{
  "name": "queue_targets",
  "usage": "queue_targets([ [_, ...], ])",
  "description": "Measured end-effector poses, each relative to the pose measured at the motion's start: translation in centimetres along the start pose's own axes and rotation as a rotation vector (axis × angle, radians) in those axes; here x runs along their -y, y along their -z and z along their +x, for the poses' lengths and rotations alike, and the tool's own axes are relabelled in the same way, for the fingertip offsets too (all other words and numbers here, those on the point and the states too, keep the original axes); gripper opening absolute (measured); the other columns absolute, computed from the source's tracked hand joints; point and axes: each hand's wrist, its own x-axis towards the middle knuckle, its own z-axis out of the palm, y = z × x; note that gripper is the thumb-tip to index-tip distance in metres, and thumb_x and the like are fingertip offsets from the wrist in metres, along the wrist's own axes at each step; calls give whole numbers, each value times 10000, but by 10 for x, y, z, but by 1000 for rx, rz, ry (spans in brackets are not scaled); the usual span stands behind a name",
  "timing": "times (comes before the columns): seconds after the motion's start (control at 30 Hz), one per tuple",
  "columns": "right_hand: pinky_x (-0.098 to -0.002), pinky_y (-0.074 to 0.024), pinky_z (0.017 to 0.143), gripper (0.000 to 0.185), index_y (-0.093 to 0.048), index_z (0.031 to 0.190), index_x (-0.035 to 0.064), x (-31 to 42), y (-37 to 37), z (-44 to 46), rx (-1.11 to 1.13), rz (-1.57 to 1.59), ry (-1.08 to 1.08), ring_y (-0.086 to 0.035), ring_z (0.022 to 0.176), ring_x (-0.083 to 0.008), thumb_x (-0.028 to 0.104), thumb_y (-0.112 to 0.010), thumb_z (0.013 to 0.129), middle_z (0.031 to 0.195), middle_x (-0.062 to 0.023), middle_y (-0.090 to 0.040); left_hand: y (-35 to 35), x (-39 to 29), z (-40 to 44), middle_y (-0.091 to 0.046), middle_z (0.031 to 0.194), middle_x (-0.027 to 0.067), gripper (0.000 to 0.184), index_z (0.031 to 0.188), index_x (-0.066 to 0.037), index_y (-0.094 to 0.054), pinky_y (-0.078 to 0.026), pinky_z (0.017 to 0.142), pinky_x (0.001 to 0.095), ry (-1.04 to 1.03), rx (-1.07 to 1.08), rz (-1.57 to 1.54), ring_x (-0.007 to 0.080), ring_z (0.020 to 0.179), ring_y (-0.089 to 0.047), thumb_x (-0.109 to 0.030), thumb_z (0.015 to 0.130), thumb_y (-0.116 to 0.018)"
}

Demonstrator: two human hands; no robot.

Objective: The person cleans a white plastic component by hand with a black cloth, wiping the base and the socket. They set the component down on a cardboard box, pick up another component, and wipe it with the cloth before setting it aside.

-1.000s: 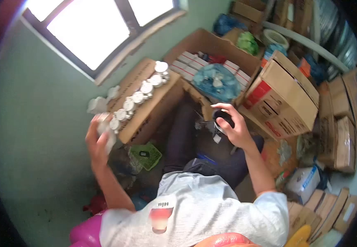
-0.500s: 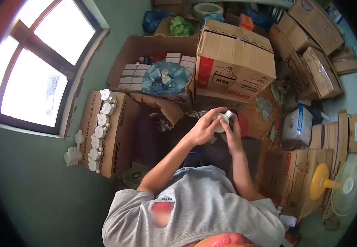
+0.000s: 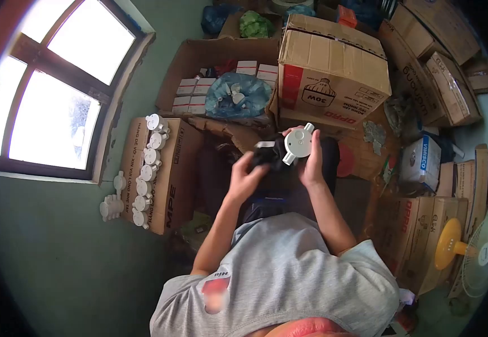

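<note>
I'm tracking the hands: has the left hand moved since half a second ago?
Yes: judged against the MPE carton, the left hand has moved left, nearer it and off the white fitting.

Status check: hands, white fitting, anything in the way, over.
Right hand holding white fitting, round face toward camera. Left hand at black item, grip unclear. Black item close by fitting, possibly in the way.

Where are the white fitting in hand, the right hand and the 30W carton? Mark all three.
White fitting (image 3: 298,144): head view, middle of its round face.
Right hand (image 3: 312,166): head view, near the thumb's base.
30W carton (image 3: 338,94): head view, on its printed front.
</note>
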Motion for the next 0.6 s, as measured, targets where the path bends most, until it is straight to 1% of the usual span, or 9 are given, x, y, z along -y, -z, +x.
queue_targets([
  [0.1,-412,-518,1039,726,-648,1102,58,4,-10,10,48,50,80,-660,1219,-274,657,-238,1128,1213,-175,-725,13,-34,7,-597,1020,-14,270,1162,-11,-627,-446,870,249,-88,-309,-193,90,949,-544,-53,898,-664],
  [0.23,-432,-555,991,728,-621,1091,76,1,-16,11,185,263,-29,-689,1173,-287,675,-207,1120,1200,-189,-714,28,-56,17,-611,1083,43,413,1319,-8,-598,-468,902,273,-156,-327,-205,121,997,-566,-63,916,-671],
  [0.3,-405,-562,973,713,-597,1200,94,-14,-14,8,139,234,-141,-708,1101,-250,701,-236,1103,1144,-165,-717,11,-74,21,-678,1178,141,452,1372,4,-593,-498,985,326,-330,-238,111,210,1127,-648,-109,943,-679],
  [0.33,-379,-564,959,708,-562,1331,119,-18,-17,5,107,134,-131,-688,1123,-206,712,-259,1091,1202,-120,-694,1,-77,28,-656,1296,191,452,1370,5,-603,-478,1059,378,-486,-134,246,277,1240,-627,-133,949,-692],
  [0.37,-391,-528,1051,710,-540,1441,130,-16,-35,-1,24,178,-131,-636,1255,-206,694,-269,1104,1371,-85,-641,-11,-84,33,-634,1413,241,453,1367,6,-613,-458,1133,429,-640,-27,382,345,1353,-607,-157,955,-705],
  [0.43,-405,-465,1152,696,-512,1511,136,-3,-49,-16,-103,423,-307,-567,1371,-215,663,-276,1121,1497,-65,-569,-35,-102,30,-513,1596,219,486,1384,6,-623,-370,1234,517,-708,102,842,407,1506,-466,-117,924,-724],
  [0.47,-427,-415,1211,674,-511,1528,138,-6,-43,-7,-30,470,-254,-536,1417,-240,631,-276,1133,1510,-75,-573,-41,-93,28,-479,1637,175,502,1377,-10,-640,-341,1249,548,-704,70,782,419,1534,-407,-129,904,-759],
  [0.57,-442,-481,1137,683,-536,1497,119,-5,-29,-4,67,465,-151,-621,1282,-248,644,-309,1124,1333,-91,-657,-29,-87,21,-464,1651,160,540,1344,-17,-671,-354,1268,526,-650,256,801,337,1556,-405,-28,811,-757],
  [0.6,-426,-510,1092,662,-539,1484,108,-9,-19,-6,57,527,-209,-653,1201,-240,625,-329,1130,1249,-91,-673,-26,-88,16,-561,1571,153,443,1222,-17,-739,-437,1225,492,-674,242,780,319,1485,-505,25,781,-734],
])
